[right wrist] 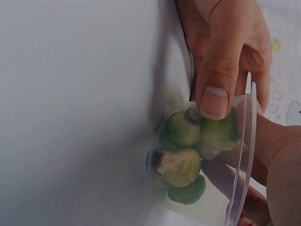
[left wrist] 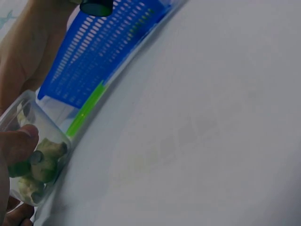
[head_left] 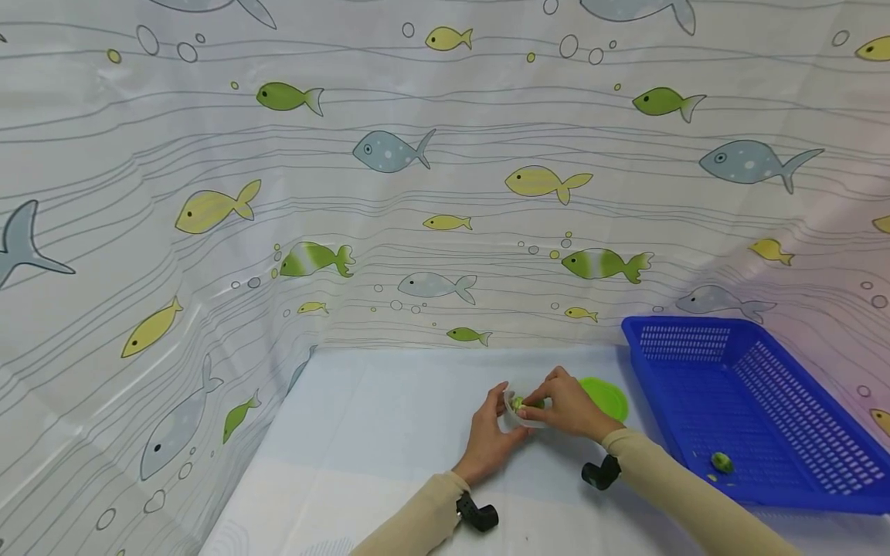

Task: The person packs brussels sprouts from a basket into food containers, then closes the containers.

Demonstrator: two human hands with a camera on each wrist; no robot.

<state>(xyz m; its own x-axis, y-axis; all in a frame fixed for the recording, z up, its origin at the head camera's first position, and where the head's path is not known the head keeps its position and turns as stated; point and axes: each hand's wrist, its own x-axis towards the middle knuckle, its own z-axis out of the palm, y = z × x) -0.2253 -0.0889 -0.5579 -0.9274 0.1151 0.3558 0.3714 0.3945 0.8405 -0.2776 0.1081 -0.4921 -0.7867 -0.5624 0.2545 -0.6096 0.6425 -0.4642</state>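
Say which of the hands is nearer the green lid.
Right. The right hand is beside the green lid, partly hiding it in the head view. The left hand grips the tub from the side away from the lid.

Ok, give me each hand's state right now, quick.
Left hand: holding the clear container.
Right hand: fingers inside the container; whether it pinches a sprout cannot be told.

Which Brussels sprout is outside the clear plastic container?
The lone Brussels sprout lying in the blue basket; the other visible sprouts are grouped inside the clear plastic container.
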